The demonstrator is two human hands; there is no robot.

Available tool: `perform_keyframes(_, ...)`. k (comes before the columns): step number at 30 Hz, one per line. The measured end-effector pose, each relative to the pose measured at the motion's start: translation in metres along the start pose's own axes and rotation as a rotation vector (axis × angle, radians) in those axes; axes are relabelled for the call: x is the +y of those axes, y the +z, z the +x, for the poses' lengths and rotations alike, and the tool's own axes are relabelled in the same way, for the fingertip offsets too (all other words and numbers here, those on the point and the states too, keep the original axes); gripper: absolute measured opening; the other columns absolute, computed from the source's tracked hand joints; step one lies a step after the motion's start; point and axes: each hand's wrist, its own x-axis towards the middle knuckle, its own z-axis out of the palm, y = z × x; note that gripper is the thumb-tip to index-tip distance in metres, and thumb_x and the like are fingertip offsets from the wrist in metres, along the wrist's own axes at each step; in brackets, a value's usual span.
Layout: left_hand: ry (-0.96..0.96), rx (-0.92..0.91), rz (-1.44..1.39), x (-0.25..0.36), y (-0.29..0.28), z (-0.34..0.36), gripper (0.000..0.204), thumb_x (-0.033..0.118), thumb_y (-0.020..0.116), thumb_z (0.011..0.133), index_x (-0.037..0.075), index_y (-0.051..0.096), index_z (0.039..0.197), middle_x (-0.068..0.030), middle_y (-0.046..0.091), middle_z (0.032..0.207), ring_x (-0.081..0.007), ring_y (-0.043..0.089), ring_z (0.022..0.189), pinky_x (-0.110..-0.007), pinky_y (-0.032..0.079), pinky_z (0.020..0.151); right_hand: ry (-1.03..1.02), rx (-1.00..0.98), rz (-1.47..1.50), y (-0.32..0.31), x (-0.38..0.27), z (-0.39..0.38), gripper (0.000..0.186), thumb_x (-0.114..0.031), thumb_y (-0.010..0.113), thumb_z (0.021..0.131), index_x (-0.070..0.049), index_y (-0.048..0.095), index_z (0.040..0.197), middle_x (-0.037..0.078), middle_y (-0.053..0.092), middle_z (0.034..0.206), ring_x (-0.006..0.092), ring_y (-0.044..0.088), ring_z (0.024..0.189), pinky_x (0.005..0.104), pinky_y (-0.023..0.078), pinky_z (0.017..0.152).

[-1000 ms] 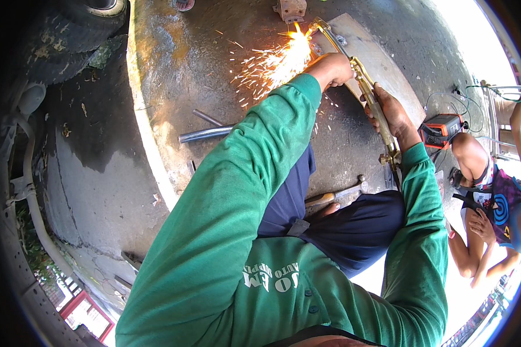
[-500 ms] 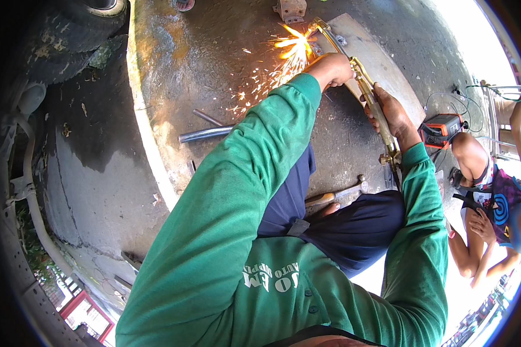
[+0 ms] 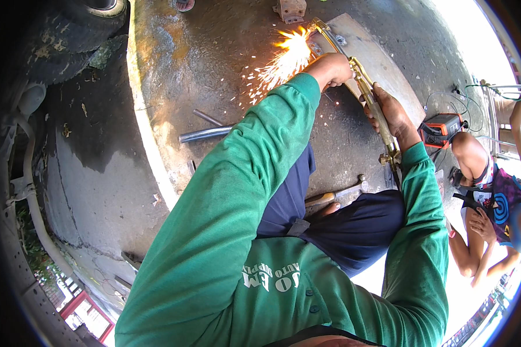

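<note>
A brass cutting torch [image 3: 365, 85] runs aslant across the upper middle, its bent head at the far left end. My right hand [image 3: 392, 113] is wrapped round the torch handle near its valves. Farther forward, my left hand [image 3: 331, 69] is closed at the torch's tubes; its fingertips are partly hidden. The torch tip meets the near-left edge of a flat metal plate [image 3: 388, 72] lying on the ground. Bright orange sparks [image 3: 289, 55] spray from there down and to the left. Whatever sits right beneath the flame is lost in the glare.
A hammer [image 3: 337, 195] lies by my foot. Left of my arm are a shiny metal pipe [image 3: 205, 134] and a thinner rod [image 3: 207, 117]. A rusty bracket [image 3: 291, 10] stands at the far side. An orange-and-black machine [image 3: 441, 130] with cables and a seated person [image 3: 480, 225] are at right.
The spark spray has become denser and brighter, fanning more toward the lower left. Both hands and the torch stay almost in place.
</note>
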Motion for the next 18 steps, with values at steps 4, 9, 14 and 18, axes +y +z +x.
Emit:
perform_keyframes(4, 0.009, -0.007, 0.026, 0.0012, -0.0017, -0.0025, 0.047, 0.039, 0.059, 0.096, 0.0, 0.072, 0.073, -0.0174, 0.069, 0.067, -0.0329, 0.069, 0.062, -0.046, 0.054, 0.061, 0.006, 0.009, -0.014, 0.0024, -0.0023, -0.0035, 0.061, -0.057, 0.026, 0.111, -0.005, 0.058, 0.11, 0.0, 0.052, 0.066, 0.0089, 0.047, 0.044, 0.0254, 0.041, 0.038)
perform_keyframes(9, 0.029, -0.004, 0.019, 0.0015, -0.0025, -0.0047, 0.046, 0.038, 0.059, 0.096, 0.0, 0.073, 0.074, -0.0169, 0.07, 0.069, -0.0322, 0.069, 0.064, -0.046, 0.054, 0.062, -0.008, 0.011, -0.016, 0.0018, -0.0004, -0.0029, 0.061, -0.057, 0.026, 0.111, -0.005, 0.058, 0.111, -0.001, 0.052, 0.066, 0.0088, 0.047, 0.044, 0.0254, 0.041, 0.038)
perform_keyframes(14, 0.012, -0.006, 0.007, 0.0012, -0.0025, -0.0049, 0.046, 0.038, 0.059, 0.097, -0.001, 0.072, 0.075, -0.0175, 0.07, 0.071, -0.0317, 0.068, 0.064, -0.046, 0.054, 0.061, -0.001, 0.0, -0.019, 0.002, -0.001, -0.0022, 0.061, -0.057, 0.026, 0.111, -0.005, 0.058, 0.111, -0.001, 0.052, 0.066, 0.0087, 0.047, 0.045, 0.0253, 0.041, 0.038)
perform_keyframes(18, 0.025, 0.005, -0.029, 0.0008, -0.0009, -0.0063, 0.046, 0.036, 0.058, 0.097, -0.002, 0.072, 0.077, -0.0181, 0.07, 0.072, -0.0317, 0.068, 0.063, -0.047, 0.053, 0.061, 0.001, 0.013, -0.026, 0.0025, -0.0008, -0.0027, 0.06, -0.056, 0.026, 0.111, -0.006, 0.059, 0.111, -0.001, 0.052, 0.066, 0.0086, 0.047, 0.044, 0.0252, 0.042, 0.038)
